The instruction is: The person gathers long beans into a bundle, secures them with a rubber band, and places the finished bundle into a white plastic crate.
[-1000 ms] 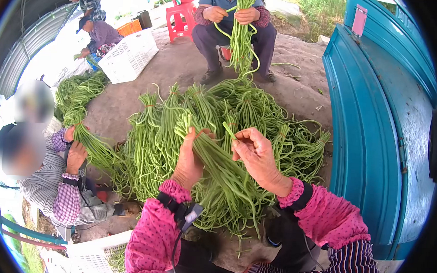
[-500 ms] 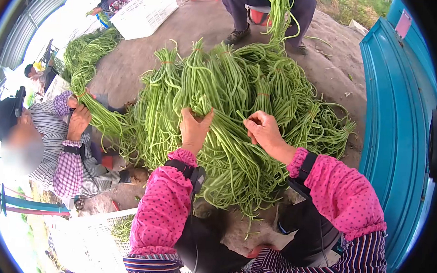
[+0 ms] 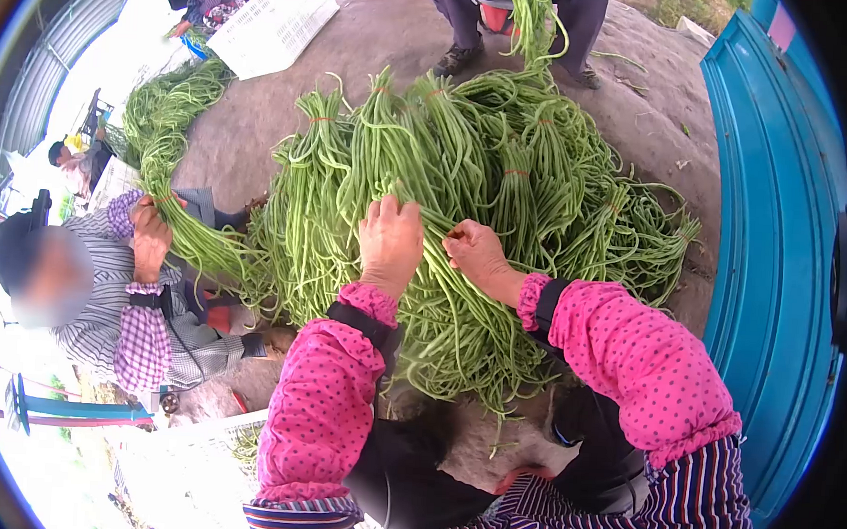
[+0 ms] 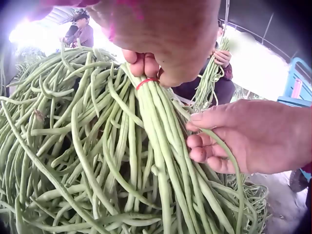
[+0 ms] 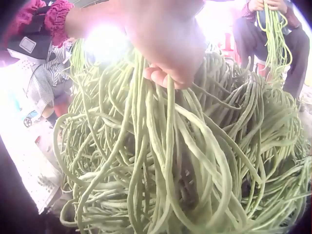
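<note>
Head view: your left hand (image 3: 391,246) grips the bundle (image 3: 435,265) over the pile (image 3: 553,166); left wrist: your right hand (image 4: 249,134) pinches one bean (image 4: 235,163) (keep it clear of the red band (image 4: 147,82)); right wrist: move it gently, lest it snag below

Bright, diffuse daylight throughout. In head view, burnt out to white along the left, even across lower crate (image 3: 194,444); black circular vignette with colour fringing, lens distortion bowing blue panel (image 3: 769,244), masking blur over seated person (image 3: 119,320). In left wrist view, glare at upper left, dark canopy (image 4: 275,27) at upper right, soft focus on left hand (image 4: 161,36). In right wrist view, intense flare at upper left, haze, washed-out beans (image 5: 169,136), dark corners.
</note>
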`<state>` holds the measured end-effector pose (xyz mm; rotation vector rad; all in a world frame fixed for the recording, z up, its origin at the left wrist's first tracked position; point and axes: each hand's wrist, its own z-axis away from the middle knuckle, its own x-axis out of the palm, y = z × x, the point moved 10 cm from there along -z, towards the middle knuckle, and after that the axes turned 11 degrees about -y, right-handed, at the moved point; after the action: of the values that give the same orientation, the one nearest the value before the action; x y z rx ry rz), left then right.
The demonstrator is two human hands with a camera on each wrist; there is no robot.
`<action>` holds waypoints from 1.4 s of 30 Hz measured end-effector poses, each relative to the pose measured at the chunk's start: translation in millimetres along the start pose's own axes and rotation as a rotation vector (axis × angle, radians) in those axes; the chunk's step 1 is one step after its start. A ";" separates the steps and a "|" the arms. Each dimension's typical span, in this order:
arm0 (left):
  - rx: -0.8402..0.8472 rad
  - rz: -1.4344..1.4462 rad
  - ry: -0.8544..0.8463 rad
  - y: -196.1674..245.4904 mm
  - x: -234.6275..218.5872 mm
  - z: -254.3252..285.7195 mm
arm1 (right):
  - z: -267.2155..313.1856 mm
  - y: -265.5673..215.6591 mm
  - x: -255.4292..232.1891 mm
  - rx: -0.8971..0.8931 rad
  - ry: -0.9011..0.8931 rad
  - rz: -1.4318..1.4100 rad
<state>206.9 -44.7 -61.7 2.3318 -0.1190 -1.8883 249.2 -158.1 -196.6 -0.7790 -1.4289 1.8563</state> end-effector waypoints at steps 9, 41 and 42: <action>-0.367 0.037 -0.256 -30.1 28.3 -0.6 | -0.2 -6.0 9.4 0.018 -0.007 0.094; -0.551 1.044 -0.218 -72.9 55.4 9.2 | 13.3 -54.5 5.2 0.232 -0.086 0.390; -0.552 1.065 -0.215 -73.6 56.9 9.8 | 11.3 -56.7 7.3 0.234 -0.091 0.430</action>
<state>207.5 18.9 -130.3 1.2550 -0.6213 -1.3354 244.1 -148.3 -139.4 -0.9467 -1.1280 2.3600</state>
